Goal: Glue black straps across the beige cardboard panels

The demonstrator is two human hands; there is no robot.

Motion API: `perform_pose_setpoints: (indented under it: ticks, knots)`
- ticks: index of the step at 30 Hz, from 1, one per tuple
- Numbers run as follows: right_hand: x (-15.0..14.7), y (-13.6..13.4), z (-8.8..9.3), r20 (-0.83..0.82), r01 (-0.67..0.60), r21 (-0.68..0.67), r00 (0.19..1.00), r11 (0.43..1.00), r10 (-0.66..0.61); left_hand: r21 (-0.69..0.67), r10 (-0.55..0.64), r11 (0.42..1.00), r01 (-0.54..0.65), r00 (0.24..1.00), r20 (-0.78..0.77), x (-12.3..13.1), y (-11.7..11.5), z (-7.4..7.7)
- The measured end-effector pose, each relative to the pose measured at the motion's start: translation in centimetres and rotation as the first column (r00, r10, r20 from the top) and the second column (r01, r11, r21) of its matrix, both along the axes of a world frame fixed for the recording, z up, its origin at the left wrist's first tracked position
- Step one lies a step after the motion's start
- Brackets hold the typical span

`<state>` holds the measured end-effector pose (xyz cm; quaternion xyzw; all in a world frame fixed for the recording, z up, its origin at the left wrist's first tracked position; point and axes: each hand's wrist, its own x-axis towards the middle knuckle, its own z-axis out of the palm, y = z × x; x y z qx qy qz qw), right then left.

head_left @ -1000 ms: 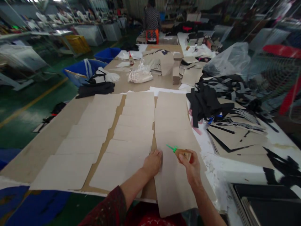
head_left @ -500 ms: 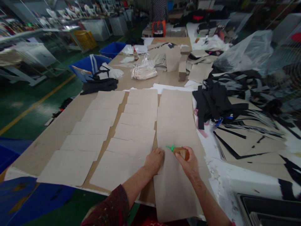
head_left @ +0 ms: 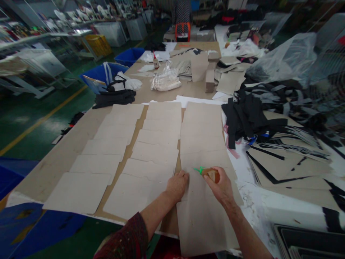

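My right hand (head_left: 222, 185) is wrapped around a small glue bottle (head_left: 211, 175) with amber-brown contents. The bottle is tipped on its side, its green nozzle (head_left: 199, 170) pointing left, low over the right column of overlapping grey-beige cardboard sheets (head_left: 203, 158). At that column's left edge, my left hand (head_left: 178, 185) has its fingers curled together on the border of a cardboard sheet (head_left: 192, 190); its fingertips are partly hidden. Two further columns of overlapping sheets lie to the left, the middle one (head_left: 140, 180) and the far-left one (head_left: 78, 190).
Black fabric strips (head_left: 245, 117) and a fanned stack of black-edged boards (head_left: 291, 162) crowd the right side. Farther back are a clear plastic-wrapped bundle (head_left: 165, 82), a red-tipped bottle (head_left: 156, 63) and cardboard blocks (head_left: 210, 79). A blue bin (head_left: 93, 81) stands left; a person (head_left: 182, 21) is beyond.
My right hand and the glue bottle have shifted slightly to the right. My left hand stays at the sheet's edge. The view has moved a little.
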<state>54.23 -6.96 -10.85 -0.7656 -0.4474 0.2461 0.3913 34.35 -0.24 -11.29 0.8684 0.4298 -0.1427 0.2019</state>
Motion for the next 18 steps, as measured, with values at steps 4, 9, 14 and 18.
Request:
perform_pose_setpoints:
  ticks: [4,9,14,18]
  knots:
    - [-0.7,-0.2,0.3,-0.050,0.002,-0.004,0.999,1.000,-0.002,0.008,-0.002,1.000,0.002,1.000,0.002,-0.1,0.0,-0.4]
    - [-2.1,0.2,-1.0,-0.310,0.156,-0.001,0.939,0.988,-0.149,0.028,-0.012,1.000,0.012,1.000,-0.010,-0.1,0.1,-0.5]
    - [0.2,0.0,-1.6,-0.758,0.484,0.020,0.578,0.875,-0.303,0.064,0.021,0.998,-0.017,0.998,-0.065,0.4,0.1,0.2]
    - [5.1,-1.5,-1.1,-0.753,0.607,0.048,0.543,0.793,-0.371,0.097,0.030,0.995,-0.023,0.997,-0.069,0.9,1.2,1.1]
